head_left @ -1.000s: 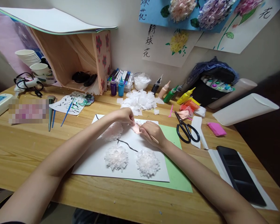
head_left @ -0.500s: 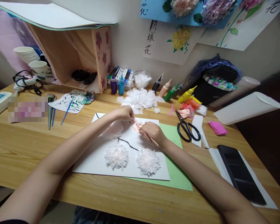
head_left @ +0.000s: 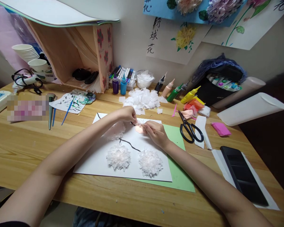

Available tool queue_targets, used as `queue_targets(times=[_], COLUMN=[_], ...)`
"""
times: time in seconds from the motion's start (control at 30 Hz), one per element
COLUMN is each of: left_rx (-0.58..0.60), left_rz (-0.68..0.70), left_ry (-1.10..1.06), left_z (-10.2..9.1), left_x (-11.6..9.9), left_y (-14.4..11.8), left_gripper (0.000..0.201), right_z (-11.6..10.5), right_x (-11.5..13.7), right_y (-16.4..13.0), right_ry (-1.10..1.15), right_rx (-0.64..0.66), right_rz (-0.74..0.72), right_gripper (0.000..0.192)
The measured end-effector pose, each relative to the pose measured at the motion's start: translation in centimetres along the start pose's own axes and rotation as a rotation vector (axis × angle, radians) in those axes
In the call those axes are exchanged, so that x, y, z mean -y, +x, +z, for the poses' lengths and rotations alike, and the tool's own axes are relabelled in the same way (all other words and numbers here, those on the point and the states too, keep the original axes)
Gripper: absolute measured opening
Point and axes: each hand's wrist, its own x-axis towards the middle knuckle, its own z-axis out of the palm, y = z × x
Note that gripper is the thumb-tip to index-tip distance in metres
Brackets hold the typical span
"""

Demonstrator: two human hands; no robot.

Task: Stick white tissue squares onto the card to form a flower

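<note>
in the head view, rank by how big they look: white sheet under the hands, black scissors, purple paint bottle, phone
1. white sheet
2. phone, though it lies nearer the camera, which inflates it
3. black scissors
4. purple paint bottle, farthest back, so it may look smaller than it is

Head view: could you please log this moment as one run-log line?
left hand: pinching pink tissue piece | right hand: holding thin stick on it | base: white sheet | nearby: scissors

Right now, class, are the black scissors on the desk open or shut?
Open. The scissors lie flat beside the green paper, handles spread apart; the blades look slightly parted.
</note>
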Motion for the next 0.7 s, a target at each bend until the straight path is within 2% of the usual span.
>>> queue_targets(times=[0.1,0.2,0.47,0.7], left_rx=[-0.002,-0.008,0.0,0.013], left_rz=[-0.008,-0.012,-0.019,-0.022], left_ry=[0.014,0.027,0.051,0.057], left_z=[0.06,0.14,0.15,0.09], left_x=[-0.14,-0.19,-0.24,-0.32], left_y=[-0.01,0.02,-0.06,-0.14], left_gripper=[0.021,0.021,0.025,0.026], right_z=[0.13,0.09,-0.58,-0.78], right_x=[0.01,-0.02,-0.22,-0.18], right_y=[0.11,0.24,0.0,-0.07], right_ry=[0.222,0.355,0.281,0.144], right_rx=[-0.058,-0.068,-0.018,-0.079], right_rz=[0.232,0.313,0.256,0.073], right_gripper=[0.045,0.041,0.036,0.041])
